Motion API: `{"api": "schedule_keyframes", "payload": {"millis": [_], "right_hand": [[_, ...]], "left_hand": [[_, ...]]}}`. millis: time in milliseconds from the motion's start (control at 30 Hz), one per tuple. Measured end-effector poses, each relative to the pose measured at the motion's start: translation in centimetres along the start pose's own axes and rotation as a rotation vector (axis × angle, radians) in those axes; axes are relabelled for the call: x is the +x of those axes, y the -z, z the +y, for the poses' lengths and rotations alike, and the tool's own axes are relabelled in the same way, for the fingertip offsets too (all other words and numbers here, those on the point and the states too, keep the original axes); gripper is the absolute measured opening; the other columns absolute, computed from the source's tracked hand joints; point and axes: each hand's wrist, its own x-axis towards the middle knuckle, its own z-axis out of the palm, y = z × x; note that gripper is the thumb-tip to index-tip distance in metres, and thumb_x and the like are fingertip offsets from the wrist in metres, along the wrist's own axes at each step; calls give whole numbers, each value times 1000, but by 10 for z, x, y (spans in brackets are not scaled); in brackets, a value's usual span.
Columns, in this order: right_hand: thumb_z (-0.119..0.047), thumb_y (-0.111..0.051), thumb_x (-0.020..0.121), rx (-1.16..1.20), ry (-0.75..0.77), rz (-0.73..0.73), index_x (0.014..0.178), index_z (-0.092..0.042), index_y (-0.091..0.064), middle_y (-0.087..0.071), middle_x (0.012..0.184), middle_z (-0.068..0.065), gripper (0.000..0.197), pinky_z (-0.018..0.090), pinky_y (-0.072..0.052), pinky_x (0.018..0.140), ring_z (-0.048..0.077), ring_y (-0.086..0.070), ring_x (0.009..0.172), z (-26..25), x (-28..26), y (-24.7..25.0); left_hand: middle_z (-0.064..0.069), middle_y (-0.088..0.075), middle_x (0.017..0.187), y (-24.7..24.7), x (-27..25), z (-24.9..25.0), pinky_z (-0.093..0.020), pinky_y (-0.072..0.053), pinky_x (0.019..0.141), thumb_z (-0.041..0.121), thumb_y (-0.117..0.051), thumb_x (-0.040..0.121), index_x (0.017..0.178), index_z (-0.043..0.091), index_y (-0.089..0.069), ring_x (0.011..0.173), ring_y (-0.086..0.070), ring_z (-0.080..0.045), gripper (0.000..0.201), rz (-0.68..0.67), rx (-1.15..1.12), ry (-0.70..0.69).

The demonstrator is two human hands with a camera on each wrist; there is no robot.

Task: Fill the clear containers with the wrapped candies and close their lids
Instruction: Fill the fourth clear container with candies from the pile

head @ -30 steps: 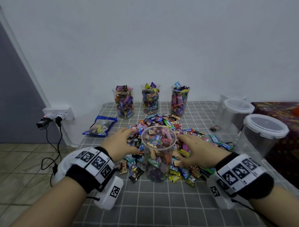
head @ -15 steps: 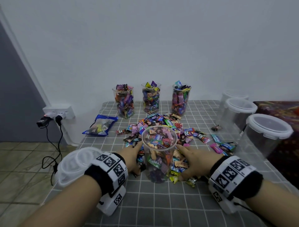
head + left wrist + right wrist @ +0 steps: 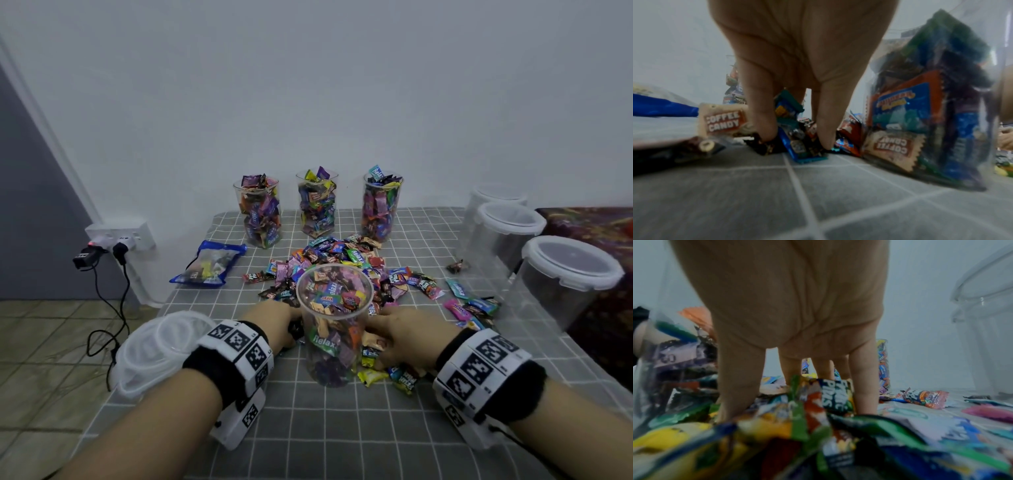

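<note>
We see a grey cloth (image 3: 342, 445) crossed by a white grid. The candies (image 3: 346, 255) are a mix of purple, pink, blue, green, yellow and orange wrappers. One cream wrapper (image 3: 723, 121) bears a brown panel with white letters. Our jar (image 3: 334, 322) is clear; the tubs (image 3: 561, 284) are clear with whitish lids. The bag (image 3: 209, 262) is edged blue. Our wristbands (image 3: 236, 353) are black with white, black-patterned squares. The wall (image 3: 308, 85) is white.

Four open clear containers (image 3: 334, 329) holding candies: one between left hand (image 3: 274, 322) and right hand (image 3: 407, 330), three beyond. Three lidded tubs (image 3: 561, 284) right of right hand. One blue bag (image 3: 209, 262). Loose candies (image 3: 346, 255): too many to count.
</note>
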Motion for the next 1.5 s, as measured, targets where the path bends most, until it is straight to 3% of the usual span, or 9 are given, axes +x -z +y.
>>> {"api": "schedule_keyframes", "payload": {"millis": [133, 333, 700, 833, 967, 1133, 1267, 1367, 1500], "right_hand": [[-38, -61, 86, -27, 8, 43, 134, -28, -48, -49, 127, 2, 50, 32, -45, 91, 22, -49, 117, -3, -2, -1], [-22, -48, 93, -39, -6, 110, 117, -17, -58, -54, 119, 3, 26, 24, -33, 70, 21, -53, 110, -3, -3, 4], [-10, -45, 91, 57, -14, 181, 108, -11, -61, -60, 109, 8, 24, 33, -46, 85, 24, -55, 103, 0, -4, 4], [-13, -47, 91, 130, -38, 272, 97, -13, -62, -61, 102, 6, 16, 31, -46, 81, 22, -56, 98, 8, -7, 5], [-11, -48, 90, 175, -51, 337, 85, -13, -58, -55, 86, 2, 11, 26, -32, 67, 17, -47, 81, 13, -14, 9], [-10, -51, 88, 295, -64, 420, 72, -16, -53, -51, 73, -1, 17, 28, -28, 62, 20, -50, 76, 17, -19, 18], [-10, -53, 89, 395, -78, 510, 60, -27, -42, -50, 66, -8, 35, 30, -33, 59, 20, -50, 71, 18, -23, 30], [-9, -53, 89, 480, -67, 597, 61, -28, -47, -57, 65, -3, 35, 29, -41, 61, 20, -54, 69, 15, -29, 43], [-8, -56, 87, 596, -20, 781, 70, -15, -61, -62, 70, 3, 18, 33, -45, 67, 23, -57, 70, 5, -36, 59]], "left_hand": [[-8, -61, 121, 2, -2, -1, -34, -47, 90, 19, -55, 91, 127, 24, -55, 111, -55, -26, 36, 40, -20, -9], [-6, -64, 116, -1, -3, 1, -32, -45, 89, 21, -52, 93, 113, 21, -63, 108, -57, -24, 22, 157, -98, 30], [-7, -64, 111, -3, -3, 0, -33, -46, 84, 25, -52, 94, 106, 15, -65, 103, -58, -25, 20, 302, -179, 62], [-8, -65, 109, -3, -4, -2, -34, -46, 82, 24, -50, 94, 106, 15, -64, 102, -58, -26, 22, 355, -194, 69], [-7, -66, 109, -3, -5, -1, -33, -46, 82, 25, -50, 94, 107, 16, -66, 103, -59, -25, 22, 401, -219, 59], [-7, -65, 107, -3, -3, -1, -31, -43, 76, 24, -50, 93, 101, 14, -66, 100, -58, -25, 20, 422, -222, 62], [-6, -65, 110, -3, -3, 0, -28, -40, 75, 25, -50, 94, 104, 14, -66, 103, -58, -25, 22, 440, -227, 66], [-5, -65, 110, -3, -3, -1, -27, -39, 74, 26, -50, 94, 104, 16, -67, 102, -58, -23, 22, 452, -235, 54], [-5, -66, 109, -3, -3, -2, -29, -42, 78, 27, -51, 94, 105, 17, -67, 102, -58, -23, 22, 462, -253, 54]]}}
